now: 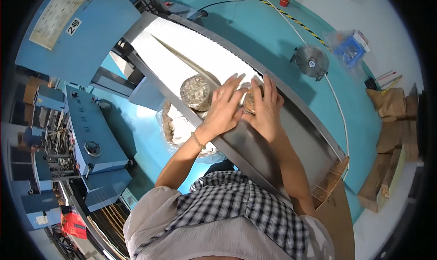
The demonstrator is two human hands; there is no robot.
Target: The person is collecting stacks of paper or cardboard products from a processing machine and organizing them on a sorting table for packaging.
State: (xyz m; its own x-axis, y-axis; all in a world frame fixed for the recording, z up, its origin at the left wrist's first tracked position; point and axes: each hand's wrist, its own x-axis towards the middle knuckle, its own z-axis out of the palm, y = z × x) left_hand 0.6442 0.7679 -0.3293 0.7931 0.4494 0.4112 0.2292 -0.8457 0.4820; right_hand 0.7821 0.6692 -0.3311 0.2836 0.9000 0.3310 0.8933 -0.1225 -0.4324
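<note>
Floor (255,28), teal and glossy, spreads beneath everything. A blue machine (102,43) fills the upper left, and a long metal trough (300,144) slants across the middle, its far part lined with a bright white surface (166,66). At the right are cardboard boxes (378,191). Just beyond the trough's near edge sits a clear bag (180,125) with pale contents; on the far side, a round fan (311,62) stands on the floor.

The left hand (223,109) has its fingers spread wide; whether it grips anything I cannot tell. The right hand (266,107) reaches out with fingers close together, partly covering a brown lump (249,103); how firmly it holds that is hidden. A round, shiny, greyish bundle (195,91) rests in the trough, just left of the left hand.
</note>
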